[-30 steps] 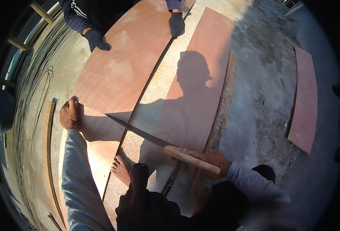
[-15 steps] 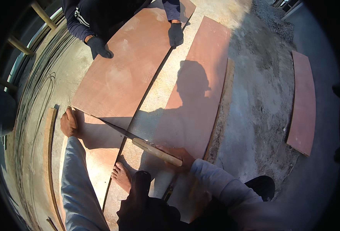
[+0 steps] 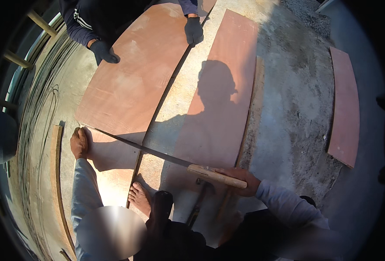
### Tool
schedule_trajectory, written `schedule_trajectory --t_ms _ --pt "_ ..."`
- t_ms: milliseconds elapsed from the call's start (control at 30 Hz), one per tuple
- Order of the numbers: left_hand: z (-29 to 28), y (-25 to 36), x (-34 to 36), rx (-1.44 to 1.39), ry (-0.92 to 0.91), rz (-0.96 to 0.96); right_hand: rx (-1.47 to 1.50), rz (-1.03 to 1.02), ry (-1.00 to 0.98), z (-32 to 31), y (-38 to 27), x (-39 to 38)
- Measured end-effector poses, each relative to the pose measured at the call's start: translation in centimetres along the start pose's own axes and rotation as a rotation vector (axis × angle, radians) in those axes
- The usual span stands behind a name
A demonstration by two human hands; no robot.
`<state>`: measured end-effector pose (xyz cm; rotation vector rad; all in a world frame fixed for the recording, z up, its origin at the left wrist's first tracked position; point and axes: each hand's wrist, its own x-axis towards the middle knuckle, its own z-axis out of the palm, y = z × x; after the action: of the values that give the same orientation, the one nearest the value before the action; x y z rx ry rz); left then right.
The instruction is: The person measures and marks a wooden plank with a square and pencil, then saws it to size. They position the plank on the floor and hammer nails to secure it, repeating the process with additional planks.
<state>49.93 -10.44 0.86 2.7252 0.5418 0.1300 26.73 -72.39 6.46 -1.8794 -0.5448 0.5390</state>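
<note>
My right hand (image 3: 240, 180) is closed on the wooden handle (image 3: 214, 174) of a handsaw. Its long dark blade (image 3: 166, 157) lies diagonally across a reddish plywood sheet (image 3: 123, 87), along a line reaching toward the sheet's left edge. My left hand (image 3: 79, 142) grips that edge just below the line, fingers curled round it. A co-worker's dark-gloved hands (image 3: 104, 53) (image 3: 193, 30) hold the sheet farther up, one at each side. A bare foot (image 3: 139, 195) rests beside the sheet's right edge, below the blade.
A plywood strip (image 3: 227, 52) under a shadow and a timber length (image 3: 255, 95) lie right of the sheet. Another strip (image 3: 344, 104) lies at far right. Bundled rods (image 3: 40, 95) and a batten (image 3: 57, 156) lie left. A dark long tool (image 3: 197, 204) lies below the saw.
The saw and my right hand went forward to the upper left, then came back to the lower right. My left hand still grips the edge, appearing slightly lower in view.
</note>
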Motion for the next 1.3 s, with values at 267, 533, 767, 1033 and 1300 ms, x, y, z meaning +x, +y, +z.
schedule_trajectory --t_ms 267,533,767,1033,1300 --pt "7.2 -1.1 -6.7 0.201 0.015 0.063 0.027 0.105 -0.027 -5.5 -6.2 -4.4" --pt "7.1 3.3 -11.8 0.215 -0.101 -0.041 -0.136 0.070 -0.063 -3.9 -5.9 -3.6" --pt "5.3 7.0 -18.6 0.247 -0.154 0.087 -0.022 0.037 0.101 -6.3 -9.3 -1.1" --pt "1.8 8.6 -22.0 0.285 -0.199 0.077 0.003 0.112 0.069 -8.2 -10.6 -2.8" --pt "-1.4 5.8 -25.2 0.234 -0.360 0.066 -0.134 0.081 0.167 -15.7 -14.1 -8.4"
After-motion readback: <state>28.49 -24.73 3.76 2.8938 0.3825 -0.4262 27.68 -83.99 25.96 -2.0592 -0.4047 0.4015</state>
